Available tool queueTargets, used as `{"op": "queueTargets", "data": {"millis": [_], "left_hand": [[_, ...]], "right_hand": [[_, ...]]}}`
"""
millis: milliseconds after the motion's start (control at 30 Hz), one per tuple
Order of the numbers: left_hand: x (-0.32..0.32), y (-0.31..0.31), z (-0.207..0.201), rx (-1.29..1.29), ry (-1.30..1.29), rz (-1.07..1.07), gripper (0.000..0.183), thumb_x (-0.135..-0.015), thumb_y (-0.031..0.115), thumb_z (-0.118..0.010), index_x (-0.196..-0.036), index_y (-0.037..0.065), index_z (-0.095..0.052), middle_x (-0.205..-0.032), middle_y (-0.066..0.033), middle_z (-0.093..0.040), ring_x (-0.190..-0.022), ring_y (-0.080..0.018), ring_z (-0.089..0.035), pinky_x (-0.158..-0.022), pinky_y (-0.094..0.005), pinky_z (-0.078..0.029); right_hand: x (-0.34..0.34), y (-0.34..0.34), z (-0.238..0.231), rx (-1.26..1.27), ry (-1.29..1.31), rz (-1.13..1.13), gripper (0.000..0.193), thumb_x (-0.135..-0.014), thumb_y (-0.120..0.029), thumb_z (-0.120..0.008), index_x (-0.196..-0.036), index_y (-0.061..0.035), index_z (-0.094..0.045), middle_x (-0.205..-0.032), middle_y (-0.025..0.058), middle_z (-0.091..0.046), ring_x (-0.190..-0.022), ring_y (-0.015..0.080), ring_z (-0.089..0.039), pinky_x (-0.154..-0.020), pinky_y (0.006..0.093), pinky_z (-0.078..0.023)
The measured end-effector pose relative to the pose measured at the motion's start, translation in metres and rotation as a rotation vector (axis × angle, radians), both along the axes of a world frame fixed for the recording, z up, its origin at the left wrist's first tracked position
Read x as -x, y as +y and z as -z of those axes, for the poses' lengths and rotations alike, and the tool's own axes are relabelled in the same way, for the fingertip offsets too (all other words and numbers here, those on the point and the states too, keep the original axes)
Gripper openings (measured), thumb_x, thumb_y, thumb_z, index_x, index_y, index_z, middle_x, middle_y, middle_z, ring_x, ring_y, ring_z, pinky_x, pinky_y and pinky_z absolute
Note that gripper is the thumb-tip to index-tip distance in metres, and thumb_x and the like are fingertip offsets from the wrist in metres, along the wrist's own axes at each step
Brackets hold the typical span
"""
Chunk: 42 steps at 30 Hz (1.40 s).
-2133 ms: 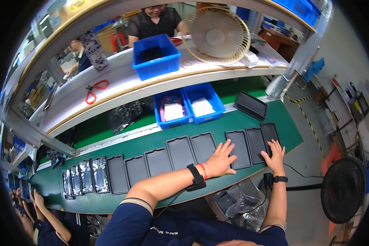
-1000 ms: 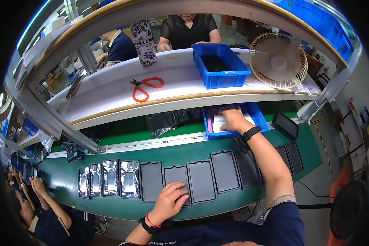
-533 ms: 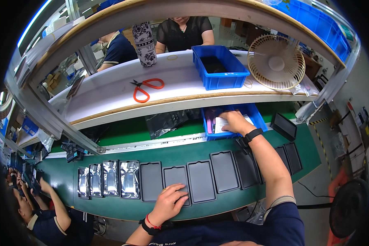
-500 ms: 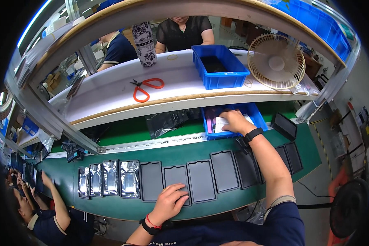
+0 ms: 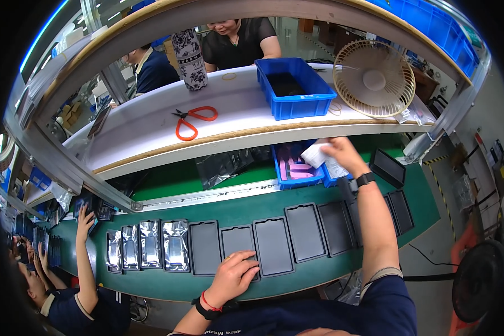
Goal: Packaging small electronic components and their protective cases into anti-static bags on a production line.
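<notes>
My right hand (image 5: 344, 154) is closed on a white, papery piece (image 5: 315, 153), blurred at its edge, just above a blue bin (image 5: 301, 183) under the shelf. Pink pieces (image 5: 298, 169) lie inside that bin. My left hand (image 5: 235, 275) rests on the near end of a shallow black tray (image 5: 237, 238), fingers apart and slightly bent, holding nothing. More black trays (image 5: 273, 246) stand in a row across the green table. At the row's left end, several trays (image 5: 176, 246) carry shiny silvery bags.
Above the bin runs a white shelf (image 5: 145, 131) bearing orange-handled scissors (image 5: 193, 121), a second blue bin (image 5: 302, 105), a patterned bottle (image 5: 190, 60) and a fan (image 5: 373, 80). A tilted black tray (image 5: 387, 168) sits right of the lower bin. Co-workers are at left and across the shelf.
My right hand has risen out of the lower blue bin with the white piece, uncovering more pink pieces. My left hand stays on the tray. At left, a co-worker's arm has reached farther forward.
</notes>
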State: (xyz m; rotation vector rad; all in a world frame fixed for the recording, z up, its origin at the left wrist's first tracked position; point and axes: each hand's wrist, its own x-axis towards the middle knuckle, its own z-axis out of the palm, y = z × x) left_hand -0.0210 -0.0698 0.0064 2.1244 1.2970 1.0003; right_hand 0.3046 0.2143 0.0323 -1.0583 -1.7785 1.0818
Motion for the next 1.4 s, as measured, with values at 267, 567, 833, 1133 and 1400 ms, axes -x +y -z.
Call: {"op": "queueTargets", "data": {"millis": [267,567,833,1133,1400], "left_hand": [[-0.001,0.005,0.003,-0.018,0.005,0.041,0.010,-0.078,0.009,-0.067,-0.085,0.002,-0.068,-0.100,-0.0116,-0.064,-0.093,-0.0281,-0.062,-0.078,-0.0356,-0.050],[-0.002,0.003,-0.001,-0.043,0.016,0.056,0.011,-0.077,0.008,-0.068,-0.086,0.003,-0.068,-0.100,-0.0113,-0.065,-0.095,-0.0278,-0.062,-0.079,-0.0355,-0.049],[0.003,0.003,0.005,-0.063,0.018,0.054,0.010,-0.077,0.009,-0.067,-0.085,0.003,-0.067,-0.099,-0.0099,-0.065,-0.093,-0.0270,-0.063,-0.077,-0.0351,-0.050],[0.008,0.001,0.007,-0.077,0.024,0.053,0.009,-0.077,0.009,-0.067,-0.084,0.002,-0.067,-0.095,-0.0109,-0.066,-0.093,-0.0274,-0.063,-0.077,-0.0356,-0.051],[0.010,0.002,0.010,-0.066,0.020,0.042,0.010,-0.077,0.009,-0.067,-0.084,0.002,-0.067,-0.095,-0.0108,-0.066,-0.092,-0.0273,-0.063,-0.077,-0.0354,-0.051]], "right_hand": [[-0.058,0.022,0.014,-0.016,-0.637,0.238,0.041,-0.073,-0.010,-0.068,-0.113,0.0004,-0.061,-0.113,0.0190,-0.061,-0.110,0.0321,-0.055,-0.096,0.0373,-0.040],[0.060,-0.023,-0.006,-0.450,-1.281,0.088,0.040,-0.057,-0.036,-0.081,-0.090,-0.0147,-0.071,-0.105,0.0124,-0.059,-0.114,0.0334,-0.043,-0.094,0.0458,-0.030],[0.054,-0.014,0.000,-0.338,-1.114,0.042,0.021,-0.060,-0.019,-0.079,-0.077,-0.0136,-0.067,-0.088,0.0047,-0.064,-0.104,0.0296,-0.048,-0.092,0.0465,-0.030],[0.027,0.001,-0.015,-0.052,-0.556,-0.126,0.016,-0.071,-0.008,-0.072,-0.084,-0.0027,-0.066,-0.080,0.0066,-0.066,-0.079,0.0185,-0.062,-0.078,0.0341,-0.046],[0.032,0.020,-0.013,-0.077,-0.705,-0.141,0.039,-0.072,-0.009,-0.058,-0.110,0.0001,-0.061,-0.103,0.0183,-0.064,-0.094,0.0293,-0.061,-0.083,0.0355,-0.048]]}}
